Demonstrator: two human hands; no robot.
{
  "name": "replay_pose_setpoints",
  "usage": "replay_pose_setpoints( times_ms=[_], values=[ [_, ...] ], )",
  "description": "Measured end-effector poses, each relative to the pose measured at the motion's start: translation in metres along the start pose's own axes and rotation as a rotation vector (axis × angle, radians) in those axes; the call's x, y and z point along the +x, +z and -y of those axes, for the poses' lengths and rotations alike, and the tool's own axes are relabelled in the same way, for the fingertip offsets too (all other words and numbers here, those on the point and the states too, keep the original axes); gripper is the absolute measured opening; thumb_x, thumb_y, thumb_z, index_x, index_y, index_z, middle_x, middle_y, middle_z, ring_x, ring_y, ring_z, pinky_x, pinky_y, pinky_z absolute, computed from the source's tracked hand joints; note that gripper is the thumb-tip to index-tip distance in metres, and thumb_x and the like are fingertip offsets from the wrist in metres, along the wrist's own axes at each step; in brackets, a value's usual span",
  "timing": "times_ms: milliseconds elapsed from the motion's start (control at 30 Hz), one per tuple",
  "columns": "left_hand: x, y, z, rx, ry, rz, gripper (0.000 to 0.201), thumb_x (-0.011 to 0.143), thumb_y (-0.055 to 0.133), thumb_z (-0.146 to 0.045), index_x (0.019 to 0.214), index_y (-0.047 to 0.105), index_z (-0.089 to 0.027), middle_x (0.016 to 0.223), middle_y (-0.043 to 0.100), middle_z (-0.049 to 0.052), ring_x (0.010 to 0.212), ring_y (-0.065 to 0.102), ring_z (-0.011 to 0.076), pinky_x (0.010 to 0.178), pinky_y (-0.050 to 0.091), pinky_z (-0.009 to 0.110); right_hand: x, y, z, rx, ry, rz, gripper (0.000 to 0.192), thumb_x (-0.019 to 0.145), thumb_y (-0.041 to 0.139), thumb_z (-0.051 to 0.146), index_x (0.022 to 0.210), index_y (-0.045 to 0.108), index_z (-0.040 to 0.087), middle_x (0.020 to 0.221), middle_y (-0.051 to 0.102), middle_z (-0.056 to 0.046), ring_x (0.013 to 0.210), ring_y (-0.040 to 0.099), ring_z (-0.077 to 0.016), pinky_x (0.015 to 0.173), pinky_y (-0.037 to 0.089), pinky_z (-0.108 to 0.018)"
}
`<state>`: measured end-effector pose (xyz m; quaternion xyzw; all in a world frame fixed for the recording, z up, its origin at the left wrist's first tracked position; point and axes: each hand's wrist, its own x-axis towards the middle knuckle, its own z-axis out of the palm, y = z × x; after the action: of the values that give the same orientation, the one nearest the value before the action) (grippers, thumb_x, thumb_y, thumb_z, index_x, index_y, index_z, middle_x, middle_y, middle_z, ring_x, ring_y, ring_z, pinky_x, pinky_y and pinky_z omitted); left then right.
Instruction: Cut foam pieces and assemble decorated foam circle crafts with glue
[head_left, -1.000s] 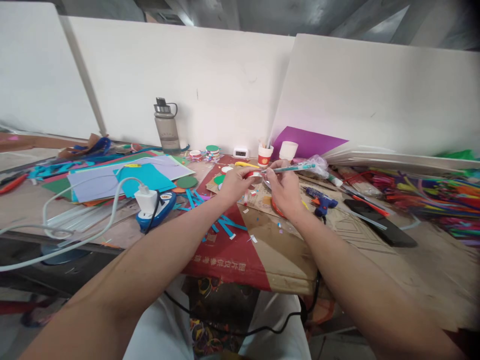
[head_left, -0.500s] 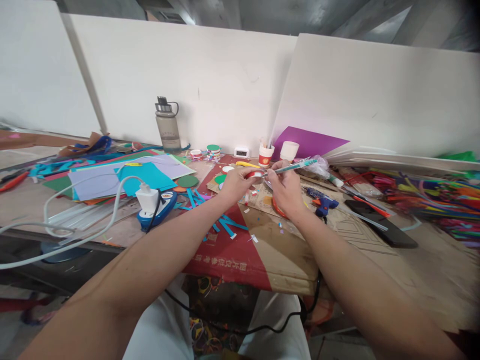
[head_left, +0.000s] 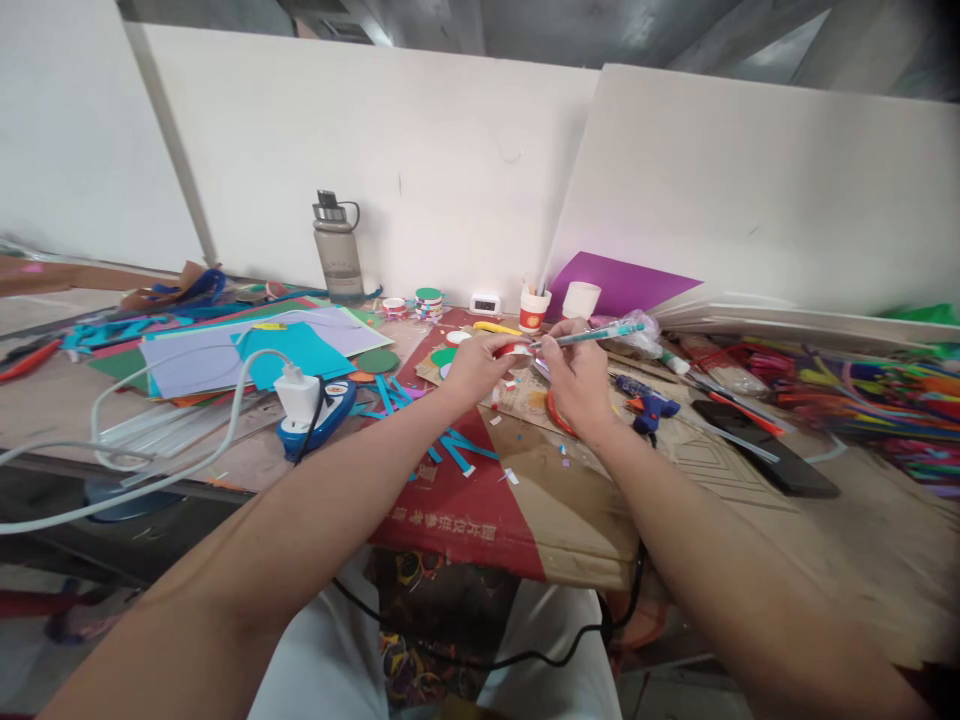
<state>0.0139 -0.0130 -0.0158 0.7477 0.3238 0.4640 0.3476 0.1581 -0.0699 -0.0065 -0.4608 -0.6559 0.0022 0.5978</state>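
Observation:
Above the middle of the table, my left hand is closed on a small round red-and-white piece, holding it by its edge. My right hand grips a slim pen with a light blue-green barrel. Its tip points left and meets or nearly meets the red-and-white piece; I cannot tell which. Beneath my hands lie a cardboard sheet, blue paper strips and white scraps. Green and white discs lie just beyond my left hand.
A blue glue gun and a black phone lie to the right. Coloured paper sheets, a plug on a blue power strip and a water bottle are on the left. Paper cups and a small clock stand behind.
Both hands keep their grips in nearly the same place. The pen has tilted slightly and its back end sits a little further right. The view has shifted slightly.

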Motion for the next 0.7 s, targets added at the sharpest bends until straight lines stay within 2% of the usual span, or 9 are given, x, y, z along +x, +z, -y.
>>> replay_pose_setpoints(
  times_ms=[267, 467, 700],
  values=[
    [-0.0002, 0.0002, 0.0003, 0.001, 0.011, 0.005, 0.035, 0.079, 0.060, -0.010, 0.107, 0.076, -0.021, 0.105, 0.074, 0.002, 0.066, 0.067, 0.0098, 0.054, 0.055, 0.018, 0.0008, 0.0002, -0.0025, -0.062, -0.026, 0.020, 0.007, 0.088, 0.049, 0.028, 0.083, 0.048, 0.023, 0.075, 0.058, 0.000, 0.066, 0.054, -0.0170, 0.068, 0.044, -0.032],
    [-0.0010, 0.0007, 0.0003, 0.011, 0.022, -0.001, 0.031, 0.080, 0.061, -0.014, 0.106, 0.076, -0.021, 0.105, 0.074, 0.003, 0.071, 0.068, 0.0125, 0.055, 0.056, 0.020, 0.0014, 0.0005, -0.0019, -0.106, -0.052, 0.025, 0.009, 0.088, 0.049, 0.030, 0.083, 0.046, 0.024, 0.076, 0.058, -0.001, 0.067, 0.054, -0.0175, 0.068, 0.043, -0.032],
    [0.0001, -0.0022, 0.0022, 0.045, 0.003, 0.014, 0.034, 0.081, 0.058, -0.013, 0.110, 0.075, -0.021, 0.106, 0.074, 0.003, 0.064, 0.067, 0.0102, 0.056, 0.055, 0.020, 0.0016, 0.0001, -0.0018, -0.099, -0.053, 0.053, 0.009, 0.087, 0.049, 0.030, 0.080, 0.046, 0.024, 0.071, 0.057, 0.000, 0.063, 0.053, -0.0169, 0.066, 0.042, -0.032]
  ],
)
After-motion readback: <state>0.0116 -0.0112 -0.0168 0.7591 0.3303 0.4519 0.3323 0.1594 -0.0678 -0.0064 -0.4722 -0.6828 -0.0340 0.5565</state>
